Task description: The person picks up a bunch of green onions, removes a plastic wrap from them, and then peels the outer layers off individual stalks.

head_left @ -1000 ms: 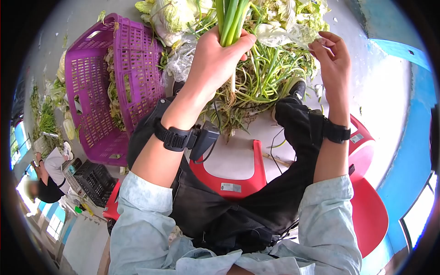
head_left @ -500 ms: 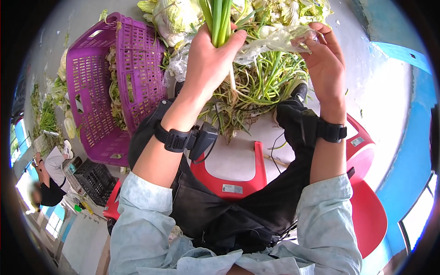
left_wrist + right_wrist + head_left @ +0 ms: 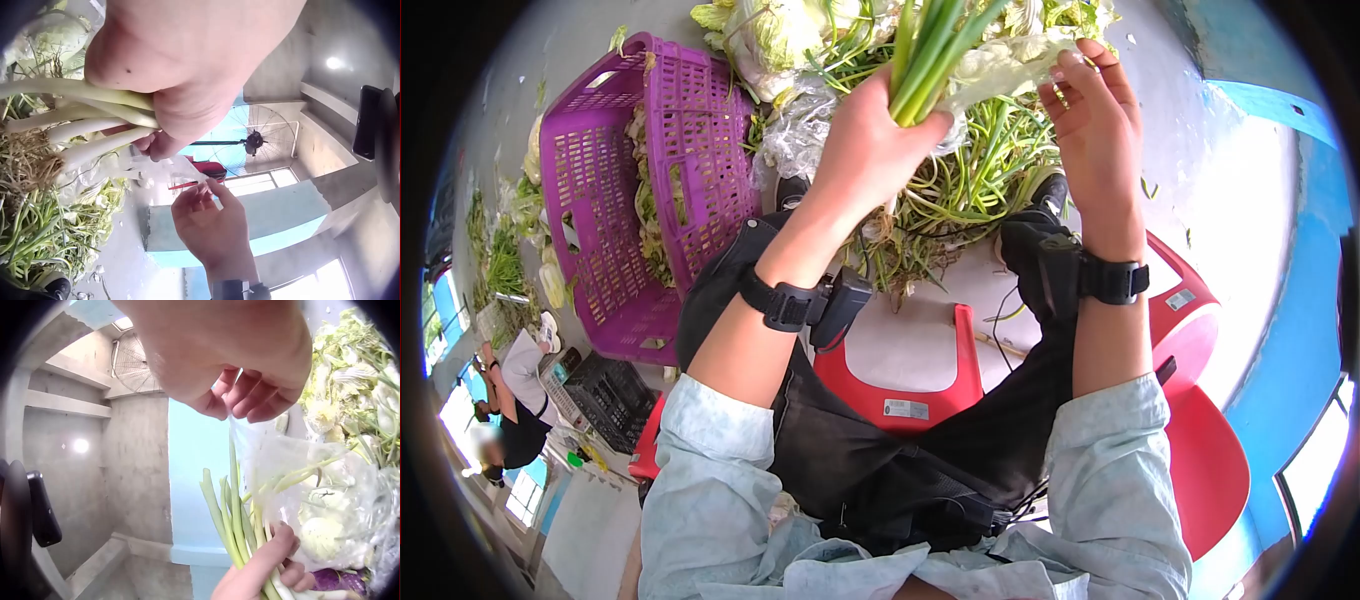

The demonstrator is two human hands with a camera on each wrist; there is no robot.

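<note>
1. a bunch of spring onions (image 3: 930, 55) is gripped near its white ends in the left hand (image 3: 870, 140), with the fingers curled round the stalks and the green tops pointed away from the body.
2. the edge of a clear plastic bag (image 3: 1000, 70) is pinched in the fingertips of the right hand (image 3: 1095, 120), which is raised just beside the bunch. the bag is stretched across to the left hand; whether the stalks are inside it cannot be told.
3. a heap of loose spring onions (image 3: 970, 190) is seen on the floor below both hands.
4. a purple crate (image 3: 600, 180) with leaf trimmings is stood left of the heap, a cabbage (image 3: 775, 35) near its far end.
5. a red plastic seat (image 3: 920, 370) is seen under the person.
</note>
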